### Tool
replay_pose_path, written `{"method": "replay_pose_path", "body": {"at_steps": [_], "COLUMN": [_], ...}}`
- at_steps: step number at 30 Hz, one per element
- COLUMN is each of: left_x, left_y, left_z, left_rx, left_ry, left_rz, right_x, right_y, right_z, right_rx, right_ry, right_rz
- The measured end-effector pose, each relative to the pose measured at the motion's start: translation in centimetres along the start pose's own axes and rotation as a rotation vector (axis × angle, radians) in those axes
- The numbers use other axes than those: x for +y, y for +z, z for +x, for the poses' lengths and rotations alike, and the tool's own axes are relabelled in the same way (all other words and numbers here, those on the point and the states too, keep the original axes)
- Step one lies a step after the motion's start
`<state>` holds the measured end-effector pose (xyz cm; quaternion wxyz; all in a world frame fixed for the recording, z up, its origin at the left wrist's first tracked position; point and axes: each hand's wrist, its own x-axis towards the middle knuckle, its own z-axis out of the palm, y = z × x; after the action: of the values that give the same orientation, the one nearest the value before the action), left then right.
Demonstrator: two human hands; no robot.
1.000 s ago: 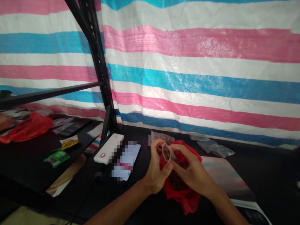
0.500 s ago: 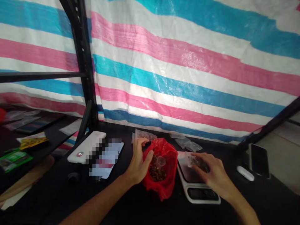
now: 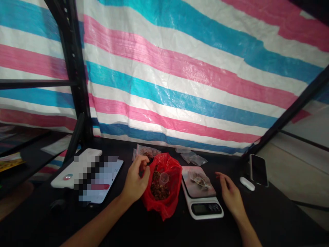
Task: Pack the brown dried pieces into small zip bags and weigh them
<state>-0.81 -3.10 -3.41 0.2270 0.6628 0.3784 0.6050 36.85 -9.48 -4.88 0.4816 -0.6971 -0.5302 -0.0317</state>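
Observation:
A red plastic bag (image 3: 174, 195) stands with its mouth wide, holding small brown dried pieces (image 3: 160, 192) and a small clear plastic cup (image 3: 164, 178). At the bag's left rim is my left hand (image 3: 136, 178), open, its fingers loosely curled and thumb apart; whether it touches the bag I cannot tell. A white kitchen scale (image 3: 207, 212) stands right of the bag. On its plate lies a small clear bag (image 3: 198, 179) with dark contents. Just right of the scale, my right hand (image 3: 231, 195) is open and holds nothing.
Behind the red bag lies a filled clear zip bag (image 3: 147, 151); flat clear bags (image 3: 194, 158) lie farther right. At left are a white device (image 3: 77, 168) and a lit phone (image 3: 105, 183). At right are a white case (image 3: 247, 184) and a dark phone (image 3: 258, 169).
My right hand has let go of the small clear bag on the scale and drawn back to the right. My left hand has pulled slightly back from the red bag's mouth. The view has shifted right.

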Motion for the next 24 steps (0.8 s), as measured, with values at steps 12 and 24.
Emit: {"method": "replay_pose_path", "body": {"at_steps": [12, 24], "left_x": [0.08, -0.01], "left_y": [-0.11, -0.05], "left_z": [0.31, 0.28], "left_rx": [-0.025, -0.036], "left_ry": [-0.093, -0.085], "left_rz": [0.031, 0.033], "right_x": [-0.49, -0.32], "right_y": [-0.19, -0.31], "right_z": [-0.84, -0.82], "right_rx": [-0.017, -0.029], "right_ry": [-0.018, 0.006], "right_rz": [-0.005, -0.020]}}
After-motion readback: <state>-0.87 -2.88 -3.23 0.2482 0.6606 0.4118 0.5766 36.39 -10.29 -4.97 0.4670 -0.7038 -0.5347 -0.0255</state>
